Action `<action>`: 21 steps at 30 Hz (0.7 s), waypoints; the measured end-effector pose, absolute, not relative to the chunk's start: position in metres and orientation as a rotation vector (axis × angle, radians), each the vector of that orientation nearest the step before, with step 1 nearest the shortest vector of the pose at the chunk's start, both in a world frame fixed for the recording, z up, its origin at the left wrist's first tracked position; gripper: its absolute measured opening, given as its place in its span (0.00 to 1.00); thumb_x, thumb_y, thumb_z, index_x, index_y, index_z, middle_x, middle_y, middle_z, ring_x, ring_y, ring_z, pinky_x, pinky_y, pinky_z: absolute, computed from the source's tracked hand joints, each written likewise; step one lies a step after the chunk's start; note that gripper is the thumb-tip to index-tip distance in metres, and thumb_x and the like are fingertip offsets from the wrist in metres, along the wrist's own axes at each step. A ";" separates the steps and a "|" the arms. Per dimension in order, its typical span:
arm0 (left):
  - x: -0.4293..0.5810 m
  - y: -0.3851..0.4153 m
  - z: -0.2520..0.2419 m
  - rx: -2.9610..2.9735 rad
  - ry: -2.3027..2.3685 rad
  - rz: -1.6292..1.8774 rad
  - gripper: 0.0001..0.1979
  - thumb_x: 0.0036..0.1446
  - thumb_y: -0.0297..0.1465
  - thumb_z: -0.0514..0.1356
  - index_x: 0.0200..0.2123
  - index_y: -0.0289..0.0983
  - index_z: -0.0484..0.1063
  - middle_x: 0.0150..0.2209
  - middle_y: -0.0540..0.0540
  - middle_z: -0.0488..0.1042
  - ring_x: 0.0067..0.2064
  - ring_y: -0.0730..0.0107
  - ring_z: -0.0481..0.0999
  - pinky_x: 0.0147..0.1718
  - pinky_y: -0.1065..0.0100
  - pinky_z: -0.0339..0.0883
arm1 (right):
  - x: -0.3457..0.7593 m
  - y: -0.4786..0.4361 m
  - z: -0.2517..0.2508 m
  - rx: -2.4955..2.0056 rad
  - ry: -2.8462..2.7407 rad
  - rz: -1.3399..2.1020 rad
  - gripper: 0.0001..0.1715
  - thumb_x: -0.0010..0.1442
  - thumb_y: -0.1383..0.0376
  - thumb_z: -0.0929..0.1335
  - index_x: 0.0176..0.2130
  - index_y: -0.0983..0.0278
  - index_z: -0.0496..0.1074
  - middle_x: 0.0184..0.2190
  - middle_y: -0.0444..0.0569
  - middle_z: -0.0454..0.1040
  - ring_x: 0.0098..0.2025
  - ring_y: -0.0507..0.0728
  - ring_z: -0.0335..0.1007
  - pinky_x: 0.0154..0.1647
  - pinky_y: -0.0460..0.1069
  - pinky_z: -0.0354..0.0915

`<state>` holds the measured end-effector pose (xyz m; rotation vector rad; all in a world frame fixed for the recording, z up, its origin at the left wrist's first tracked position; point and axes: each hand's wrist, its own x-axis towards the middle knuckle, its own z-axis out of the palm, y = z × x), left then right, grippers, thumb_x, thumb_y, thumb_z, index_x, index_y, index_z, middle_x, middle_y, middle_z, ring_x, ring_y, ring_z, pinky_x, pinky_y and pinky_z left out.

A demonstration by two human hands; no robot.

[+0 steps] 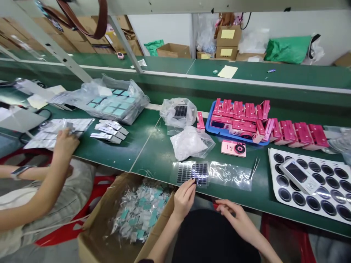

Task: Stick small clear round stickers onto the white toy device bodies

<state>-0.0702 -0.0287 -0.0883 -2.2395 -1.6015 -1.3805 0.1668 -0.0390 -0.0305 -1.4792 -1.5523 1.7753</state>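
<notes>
My left hand [185, 199] is at the bench's front edge, its fingertips pinched together at the lower edge of a sheet of small black stickers [193, 173]. Whether a sticker is between them is too small to tell. To its right, my right hand [233, 215] is just below the edge, above my lap, with thumb and fingers apart near a small red thing [216, 205] that is mostly hidden. A clear plastic sheet [230, 176] lies beside the stickers, with tweezers [255, 168] at its right end. Behind them lies a pink camera [233, 148].
A blue tray [210, 124] holds several pink cameras. On the right, a white device [299, 176] rests on a sheet of black discs [285, 194]. Plastic bags [189, 143] lie behind the stickers. A cardboard box [109, 208] stands lower left, beside a co-worker's arm [55, 179].
</notes>
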 end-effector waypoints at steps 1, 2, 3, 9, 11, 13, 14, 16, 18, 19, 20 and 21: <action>-0.073 -0.031 -0.089 -2.236 -1.623 -1.376 0.11 0.60 0.18 0.60 0.44 0.35 0.74 0.43 0.39 0.81 0.46 0.61 0.82 0.45 0.61 0.79 | 0.161 -0.032 -0.027 -1.479 -1.527 1.771 0.30 0.63 0.44 0.62 0.50 0.62 0.74 0.40 0.53 0.78 0.40 0.59 0.74 0.42 0.54 0.69; -0.075 -0.033 -0.090 -2.233 -1.641 -1.373 0.11 0.60 0.17 0.59 0.44 0.35 0.74 0.43 0.39 0.81 0.46 0.61 0.82 0.46 0.60 0.78 | 0.155 -0.024 -0.024 -1.477 -1.495 1.775 0.31 0.63 0.43 0.62 0.50 0.62 0.74 0.38 0.53 0.77 0.36 0.58 0.73 0.36 0.52 0.69; -0.077 -0.034 -0.090 -2.231 -1.657 -1.369 0.11 0.60 0.17 0.59 0.43 0.35 0.74 0.43 0.39 0.81 0.47 0.61 0.82 0.46 0.60 0.78 | 0.147 -0.016 -0.021 -1.468 -1.464 1.783 0.32 0.62 0.42 0.62 0.49 0.62 0.74 0.36 0.52 0.77 0.33 0.56 0.72 0.31 0.50 0.68; -0.084 -0.037 -0.087 -2.285 -1.779 -1.350 0.12 0.58 0.19 0.57 0.43 0.37 0.73 0.45 0.41 0.81 0.48 0.59 0.80 0.48 0.56 0.75 | 0.103 0.021 -0.025 -1.384 -1.458 1.737 0.27 0.60 0.45 0.64 0.48 0.62 0.71 0.29 0.46 0.72 0.25 0.53 0.68 0.20 0.45 0.63; -0.083 -0.035 -0.079 -2.327 -1.868 -1.347 0.14 0.57 0.21 0.56 0.45 0.37 0.72 0.45 0.41 0.80 0.49 0.56 0.79 0.50 0.53 0.73 | 0.096 0.026 -0.033 -1.359 -1.524 1.661 0.22 0.62 0.50 0.65 0.49 0.61 0.70 0.27 0.43 0.69 0.25 0.52 0.68 0.22 0.45 0.64; -0.079 -0.030 -0.070 -2.367 -1.989 -1.352 0.14 0.56 0.25 0.57 0.47 0.37 0.72 0.44 0.41 0.80 0.48 0.55 0.79 0.50 0.51 0.71 | 0.093 0.026 -0.040 -1.326 -1.597 1.610 0.19 0.64 0.54 0.63 0.50 0.60 0.68 0.27 0.42 0.69 0.25 0.51 0.68 0.26 0.46 0.66; -0.077 -0.026 -0.065 -2.380 -2.061 -1.360 0.14 0.57 0.27 0.58 0.47 0.37 0.72 0.44 0.41 0.80 0.47 0.55 0.78 0.49 0.52 0.70 | 0.093 0.026 -0.043 -1.312 -1.633 1.592 0.19 0.64 0.56 0.63 0.51 0.60 0.68 0.28 0.42 0.69 0.25 0.51 0.69 0.28 0.47 0.66; -0.072 -0.017 -0.056 -2.382 -2.226 -1.389 0.11 0.58 0.31 0.59 0.45 0.37 0.73 0.41 0.42 0.80 0.44 0.57 0.78 0.47 0.54 0.70 | 0.093 0.023 -0.046 -1.302 -1.703 1.549 0.20 0.64 0.58 0.63 0.54 0.60 0.67 0.31 0.44 0.72 0.28 0.52 0.70 0.30 0.48 0.67; -0.068 -0.006 -0.049 -2.356 -2.403 -1.429 0.08 0.60 0.35 0.59 0.40 0.38 0.73 0.38 0.44 0.79 0.41 0.59 0.78 0.43 0.58 0.70 | 0.093 0.020 -0.045 -1.300 -1.767 1.490 0.21 0.64 0.59 0.63 0.55 0.60 0.68 0.34 0.46 0.75 0.30 0.53 0.71 0.33 0.49 0.67; -0.067 -0.001 -0.046 -2.341 -2.487 -1.452 0.07 0.60 0.36 0.59 0.38 0.38 0.72 0.35 0.45 0.79 0.39 0.60 0.78 0.41 0.60 0.70 | 0.094 0.018 -0.044 -1.298 -1.793 1.460 0.21 0.64 0.59 0.63 0.55 0.60 0.68 0.36 0.47 0.76 0.31 0.53 0.71 0.35 0.49 0.68; -0.067 0.004 -0.044 -2.332 -2.565 -1.479 0.08 0.60 0.37 0.59 0.35 0.38 0.72 0.33 0.47 0.78 0.37 0.62 0.78 0.40 0.62 0.70 | 0.094 0.017 -0.043 -1.292 -1.814 1.442 0.21 0.65 0.60 0.62 0.55 0.60 0.68 0.37 0.47 0.76 0.32 0.53 0.71 0.37 0.49 0.68; -0.067 0.009 -0.042 -2.330 -2.631 -1.511 0.09 0.60 0.38 0.59 0.32 0.39 0.71 0.31 0.48 0.77 0.35 0.63 0.78 0.38 0.64 0.69 | 0.094 0.016 -0.041 -1.282 -1.832 1.435 0.21 0.65 0.61 0.62 0.55 0.60 0.69 0.37 0.47 0.76 0.32 0.53 0.71 0.38 0.50 0.68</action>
